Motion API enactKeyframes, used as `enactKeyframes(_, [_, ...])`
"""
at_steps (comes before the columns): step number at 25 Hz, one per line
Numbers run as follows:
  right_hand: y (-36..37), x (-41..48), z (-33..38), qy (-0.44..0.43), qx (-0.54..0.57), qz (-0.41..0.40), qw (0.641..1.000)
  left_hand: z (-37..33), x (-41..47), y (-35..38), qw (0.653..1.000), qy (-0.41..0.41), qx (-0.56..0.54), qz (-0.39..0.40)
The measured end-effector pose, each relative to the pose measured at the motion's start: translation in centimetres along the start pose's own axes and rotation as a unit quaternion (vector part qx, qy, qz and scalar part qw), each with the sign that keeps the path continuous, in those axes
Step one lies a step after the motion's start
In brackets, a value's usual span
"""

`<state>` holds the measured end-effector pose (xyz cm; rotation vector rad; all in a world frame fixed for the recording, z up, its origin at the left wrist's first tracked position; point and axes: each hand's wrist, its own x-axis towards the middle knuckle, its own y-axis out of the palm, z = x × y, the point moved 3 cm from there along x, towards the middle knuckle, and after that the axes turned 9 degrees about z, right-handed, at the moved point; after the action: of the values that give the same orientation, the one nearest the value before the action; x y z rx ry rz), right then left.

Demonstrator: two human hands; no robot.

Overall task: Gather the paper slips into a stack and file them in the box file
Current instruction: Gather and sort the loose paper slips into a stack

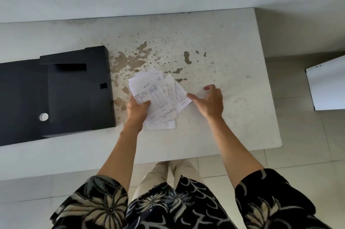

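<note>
Several white printed paper slips (pixel 160 94) lie fanned in a loose pile on the white table (pixel 233 60), right of the black box file (pixel 56 94). My left hand (pixel 137 112) grips the pile's near left corner, thumb on top of the uppermost slip. My right hand (pixel 211 100) hovers just right of the pile with fingers spread, thumb tip touching the right edge of the slips. The box file lies flat and shut, with a round metal ring hole near its front.
The table top is stained brown where the surface has peeled, behind the slips. Its right edge and front edge are close. A white board (pixel 326 85) stands on the tiled floor to the right. A wall runs behind the table.
</note>
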<state>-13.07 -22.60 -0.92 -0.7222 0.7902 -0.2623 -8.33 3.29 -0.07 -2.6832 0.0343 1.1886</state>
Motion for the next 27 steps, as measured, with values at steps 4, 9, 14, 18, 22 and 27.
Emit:
enactKeyframes(4, [3.8, -1.5, 1.7, -0.095, -0.063, -0.041, 0.993, 0.3, -0.4, -0.7, 0.999, -0.002, -0.014, -0.034])
enactKeyframes(9, [5.3, -1.0, 3.4, -0.049, -0.059, 0.0, 0.997, 0.8, -0.6, -2.5, 0.997, 0.004, -0.032, -0.064])
enactKeyframes(14, [3.5, -0.6, 3.9, -0.026, 0.114, -0.002, 0.993, 0.9, -0.8, -3.4, 0.997, 0.008, -0.035, -0.067])
enactKeyframes(18, [1.3, -0.9, 5.0, -0.043, 0.362, 0.031, 0.931, 0.8, -1.0, -3.0, 0.998, -0.004, -0.052, -0.047])
enactKeyframes(22, [3.4, -2.5, 7.4, -0.048, 0.436, 0.16, 0.885, 0.3, -1.5, -2.1, 0.996, -0.01, -0.09, -0.026])
enactKeyframes(27, [7.7, -4.7, 9.2, -0.13, 0.144, 0.149, 0.97, -0.3, -1.8, -1.5, 0.978, -0.01, -0.206, 0.009])
